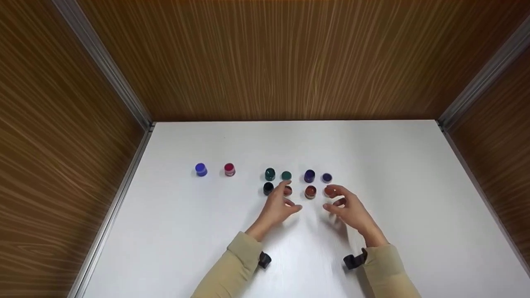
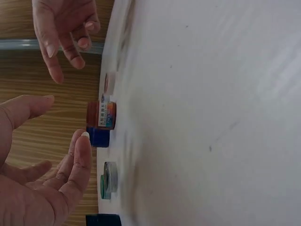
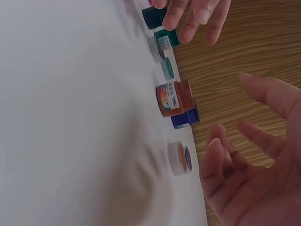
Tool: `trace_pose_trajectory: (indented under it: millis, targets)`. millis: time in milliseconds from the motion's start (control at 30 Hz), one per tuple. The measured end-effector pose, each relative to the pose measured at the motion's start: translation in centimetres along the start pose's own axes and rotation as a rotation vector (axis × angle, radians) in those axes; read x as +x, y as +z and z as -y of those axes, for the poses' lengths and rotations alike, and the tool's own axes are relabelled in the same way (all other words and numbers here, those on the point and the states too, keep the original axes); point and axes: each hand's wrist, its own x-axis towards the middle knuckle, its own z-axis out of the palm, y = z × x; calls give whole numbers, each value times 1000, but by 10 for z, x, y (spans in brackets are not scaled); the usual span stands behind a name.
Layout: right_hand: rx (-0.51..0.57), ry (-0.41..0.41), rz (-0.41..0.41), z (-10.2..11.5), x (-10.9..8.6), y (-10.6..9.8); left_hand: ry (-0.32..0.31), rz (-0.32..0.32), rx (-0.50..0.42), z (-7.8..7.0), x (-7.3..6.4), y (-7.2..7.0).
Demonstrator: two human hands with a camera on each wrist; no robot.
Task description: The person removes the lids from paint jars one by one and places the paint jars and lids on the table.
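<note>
My left hand (image 1: pixel 276 207) hovers with fingers apart beside the black paint jar (image 1: pixel 268 188), partly covering a cap (image 1: pixel 288 191). Nothing is in its grasp. Opposite it, my right hand (image 1: pixel 350 209) is also empty, its loosely bent fingers overlapping the orange paint jar's cap (image 1: pixel 327 192) in the head view. In the right wrist view a gap shows between those fingers and that cap (image 3: pixel 176 158). Between the hands stands the uncapped orange-brown paint jar (image 1: pixel 310 192), its label facing me. Behind it is the uncapped purple-blue paint jar (image 1: pixel 309 176), with its cap (image 1: pixel 327 178) to the right.
An uncapped green paint jar (image 1: pixel 270 174) stands behind the black one, its green cap (image 1: pixel 286 176) alongside. Farther left are a capped blue jar (image 1: pixel 201 169) and a capped red jar (image 1: pixel 230 169). Wood-patterned panels (image 1: pixel 265 62) enclose the white table (image 1: pixel 186 231).
</note>
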Motion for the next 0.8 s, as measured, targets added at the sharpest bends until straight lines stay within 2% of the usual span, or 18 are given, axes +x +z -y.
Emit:
trace_pose_trajectory:
  millis: [133,333,467,567,700,800]
  targets:
    - [-1,-21,41,5,-2,4,-16,-41,-31,3,-8,-21]
    - [-15,-53,84,13,-2,11,-22,-141,-46,17,-17,-55]
    - [-22,-87,131,34,-6,17,-60,-212,-38,28,-21,-74]
    - [-16,-112,153,37,-5,25,-79,-257,-28,35,-22,-85]
    - [-16,-147,173,25,2,39,-91,-312,-15,43,-21,-95]
    - [-42,-165,206,29,4,51,-104,-350,-4,50,-17,-101]
